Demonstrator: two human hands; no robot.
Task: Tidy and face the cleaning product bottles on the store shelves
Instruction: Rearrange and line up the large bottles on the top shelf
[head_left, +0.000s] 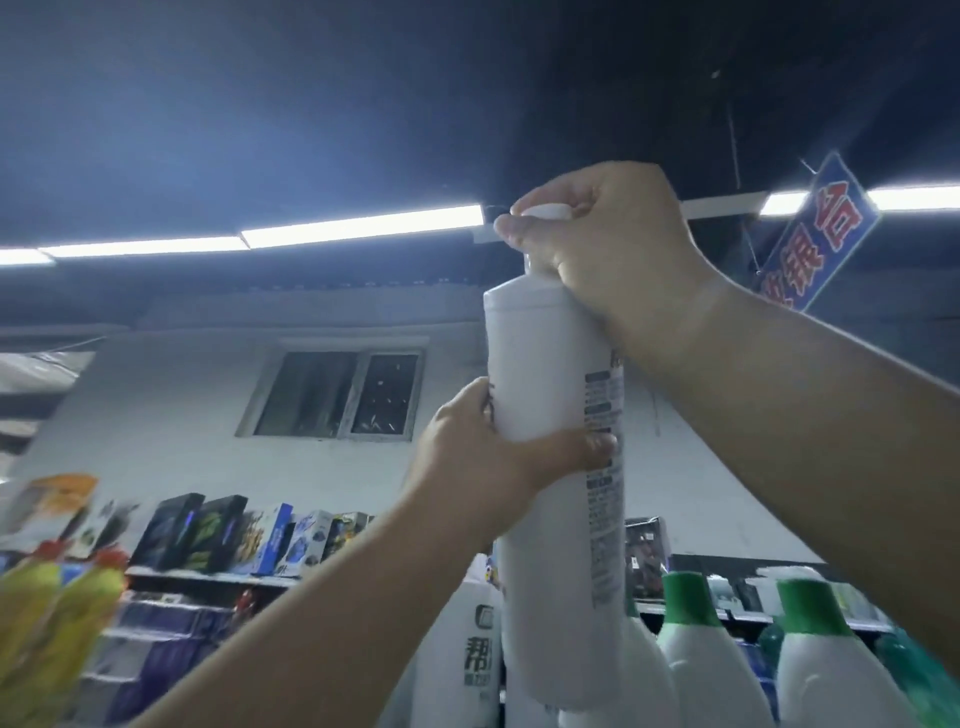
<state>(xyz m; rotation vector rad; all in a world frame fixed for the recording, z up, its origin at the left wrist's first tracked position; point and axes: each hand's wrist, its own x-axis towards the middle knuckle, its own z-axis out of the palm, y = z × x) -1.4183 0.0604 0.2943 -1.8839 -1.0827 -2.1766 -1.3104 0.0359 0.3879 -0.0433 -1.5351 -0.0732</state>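
A tall white bottle (550, 364) is raised upright in the middle of the view, its printed label strip turned to the right. My left hand (483, 452) grips its body from the left, thumb across the front. My right hand (608, 244) wraps round the white cap and neck at the top. Below it stand white bottles with green caps (688, 597) and another white bottle with dark lettering (475, 649).
Yellow bottles with red caps (57, 613) blur at the lower left. Dark boxed goods (218, 535) line a far shelf. A blue hanging sign (818, 234) and ceiling strip lights (358, 226) are overhead. A window (337, 395) sits in the back wall.
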